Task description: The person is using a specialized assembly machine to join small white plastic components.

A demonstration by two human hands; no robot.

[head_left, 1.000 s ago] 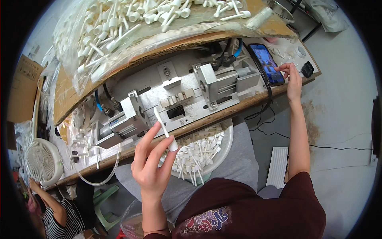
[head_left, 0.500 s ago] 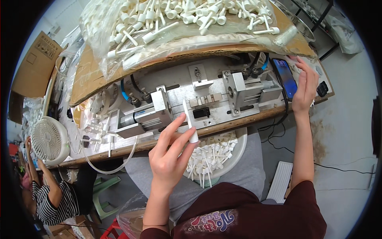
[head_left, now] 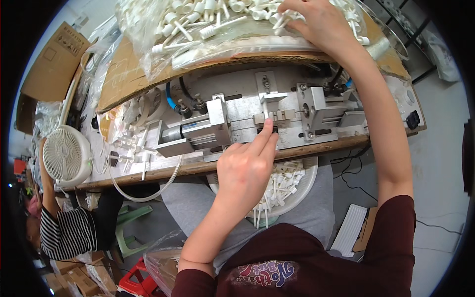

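Note:
My left hand reaches over the front of a metal fixture, index and middle fingers stretched out. Its index fingertip rests on a white capped stick lying across a small notched block; the thumb is hidden. My right hand is at the pile of white capped sticks on top of the cardboard. Thumb and fingers there close round one white capped stick. Two metal clamp units, left and right, flank the block.
A white basket of white pieces sits on my lap below the wooden table edge. Cardboard carries the pile above the fixture. A white fan, clear tubing and a person in a striped top are at the left.
My left hand has brought the white stick onto the notched block. My right hand has moved from beside the phone up and left to the pile; the phone is now out of sight.

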